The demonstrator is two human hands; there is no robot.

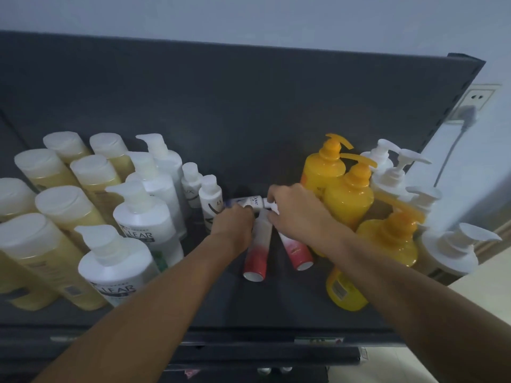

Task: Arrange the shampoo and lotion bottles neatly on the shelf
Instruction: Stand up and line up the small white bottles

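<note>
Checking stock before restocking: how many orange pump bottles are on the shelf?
3, at the right: one at the back, one just in front of it, one nearest the front. More may be hidden behind them.

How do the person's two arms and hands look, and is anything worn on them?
Both forearms are bare up to the picture's lower edge: no sleeves show. The left hand and the right hand have no gloves. I see no watch, bracelet or ring on the visible parts; the fingertips are partly hidden among the bottles.
</note>
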